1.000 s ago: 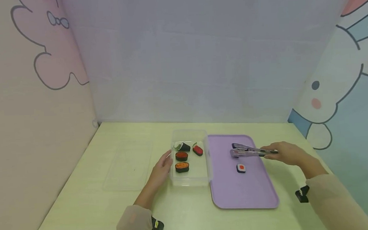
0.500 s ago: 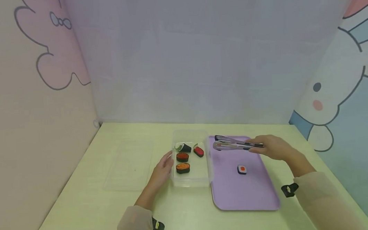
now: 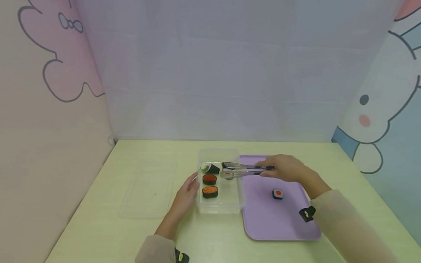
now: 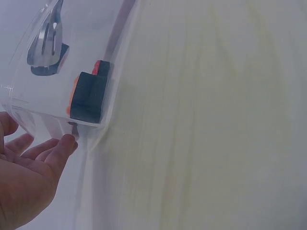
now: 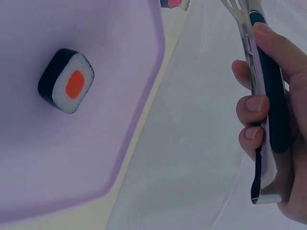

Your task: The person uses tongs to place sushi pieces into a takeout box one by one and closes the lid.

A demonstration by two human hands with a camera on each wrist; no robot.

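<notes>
The tongs (image 3: pixel 245 172) have silvery slotted heads and long dark handle grips, lying nearly level with their heads to the left, over the far right part of a clear plastic box (image 3: pixel 225 196). Their two arms stand slightly apart. The heads largely cover a dark piece of sushi (image 4: pixel 43 71); whether they grip it, I cannot tell.

The right hand (image 3: pixel 284 168) holds the tongs by the handles, thumb on one grip and fingers curled round the other side. The left hand (image 3: pixel 185 194) touches the box's left wall, its fingers loosely bent and a little spread.

Left of the tongs in the box are a cone-shaped roll (image 3: pixel 212 169) with green at its tip, a red-topped sushi (image 3: pixel 210 179) and, nearest, an orange-topped sushi (image 3: pixel 210 192), both dark-sided.

To the right, a lilac tray (image 3: pixel 272 225) bears one white roll (image 3: pixel 277 193) with an orange-red centre and dark wrapping. A clear flat panel (image 3: pixel 147 190) lies left of the box on the pale yellow-green table (image 3: pixel 209 242).
</notes>
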